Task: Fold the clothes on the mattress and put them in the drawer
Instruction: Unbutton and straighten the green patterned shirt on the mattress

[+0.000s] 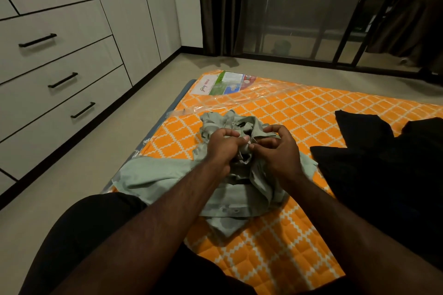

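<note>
- Counting garments: two lie on the orange mattress (275, 112), one pale green shirt (153, 172) and one black garment (374, 163).
- Three handled drawers (55, 67) stack in the white cabinet at 10 o'clock, all shut.
- Bare floor (100, 148) runs between cabinet and the mattress's left edge; the shirt's hem reaches that edge.
- Open quilted surface shows at 12 o'clock beyond the shirt, under loose clear plastic wrap (239, 100).
- Crumpled and bunched, the shirt sits mid-mattress, the black garment at 3 o'clock touching it.
- Left hand (223, 146) and right hand (280, 148) each have their grip pinched on the shirt's gathered fabric, fingertips nearly meeting.
</note>
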Motion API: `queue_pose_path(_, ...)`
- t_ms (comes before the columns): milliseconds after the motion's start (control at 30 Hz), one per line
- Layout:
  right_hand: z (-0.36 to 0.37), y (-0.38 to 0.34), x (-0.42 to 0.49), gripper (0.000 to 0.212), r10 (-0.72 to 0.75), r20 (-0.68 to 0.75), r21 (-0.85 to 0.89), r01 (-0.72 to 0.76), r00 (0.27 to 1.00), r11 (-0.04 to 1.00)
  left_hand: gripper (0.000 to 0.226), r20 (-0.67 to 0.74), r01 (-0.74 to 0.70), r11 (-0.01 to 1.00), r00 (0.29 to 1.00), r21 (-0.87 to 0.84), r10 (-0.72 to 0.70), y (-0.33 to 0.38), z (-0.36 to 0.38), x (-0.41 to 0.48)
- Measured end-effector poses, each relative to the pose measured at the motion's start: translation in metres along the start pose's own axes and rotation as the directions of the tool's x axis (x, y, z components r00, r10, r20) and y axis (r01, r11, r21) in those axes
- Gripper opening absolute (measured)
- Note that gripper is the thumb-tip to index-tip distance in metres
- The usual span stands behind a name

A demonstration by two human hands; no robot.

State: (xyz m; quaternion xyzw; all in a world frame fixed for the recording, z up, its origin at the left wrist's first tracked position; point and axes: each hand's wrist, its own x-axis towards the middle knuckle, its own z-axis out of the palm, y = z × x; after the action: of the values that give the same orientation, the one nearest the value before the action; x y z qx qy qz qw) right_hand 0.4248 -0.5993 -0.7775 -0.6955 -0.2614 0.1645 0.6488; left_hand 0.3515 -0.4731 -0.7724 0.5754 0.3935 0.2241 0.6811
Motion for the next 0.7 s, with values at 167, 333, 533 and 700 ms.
queue_pose_path(167,-0.002,0.000,0.001,0.046,-0.023,-0.011,-0.030,0.023,1.000,0.999,0.025,0.029,-0.005,1.000,1.000,0.002,0.005,0.001,0.000,0.000)
queue_pose_path(333,-0.003,0.001,0.001,0.043,-0.078,-0.014,-0.095,0.076,0.997,0.993,0.023,0.065,-0.031,0.998,0.997,0.058,0.028,0.003,-0.002,-0.002)
queue_pose_path(533,-0.001,-0.003,0.002,0.037,-0.187,-0.044,-0.208,0.174,0.981,0.963,0.019,0.135,-0.028,0.996,0.991,0.089,0.015,0.005,-0.004,0.000)
queue_pose_path(700,-0.002,-0.005,0.002,0.034,-0.221,-0.043,-0.196,0.209,0.974,0.958,0.023,0.319,-0.100,0.988,0.946,0.118,0.057,0.013,-0.002,-0.001)
